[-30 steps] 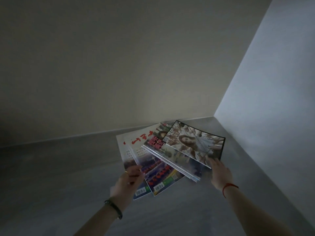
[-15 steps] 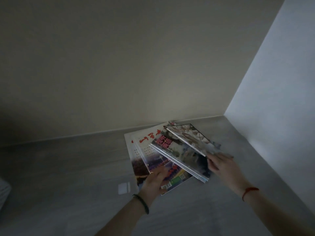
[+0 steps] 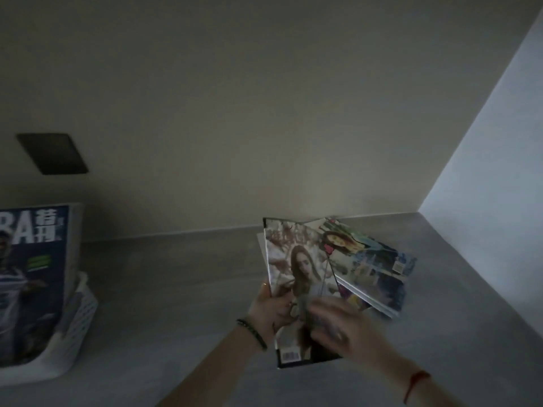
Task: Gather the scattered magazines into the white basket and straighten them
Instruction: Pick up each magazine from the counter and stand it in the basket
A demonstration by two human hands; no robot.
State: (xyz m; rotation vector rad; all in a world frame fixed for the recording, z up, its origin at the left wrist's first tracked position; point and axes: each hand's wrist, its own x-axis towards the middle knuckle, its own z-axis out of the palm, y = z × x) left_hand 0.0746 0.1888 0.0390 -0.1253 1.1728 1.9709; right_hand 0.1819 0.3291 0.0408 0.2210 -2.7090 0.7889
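Observation:
Both my hands hold a fanned bundle of magazines above the grey counter at centre right. The front magazine shows a long-haired woman on its cover. Behind it, another colourful magazine sticks out to the right. My left hand grips the bundle's left edge. My right hand, blurred by motion, lies over the bundle's lower part. At the far left the white basket stands on the counter, with a dark blue sports magazine upright in it.
The grey counter ends at a pale back wall and at a lighter side wall on the right. A dark square plate is on the back wall above the basket.
The magazines lay fanned on the counter; now both hands have lifted them as a bundle. The view has swung left, which brings the white basket into sight.

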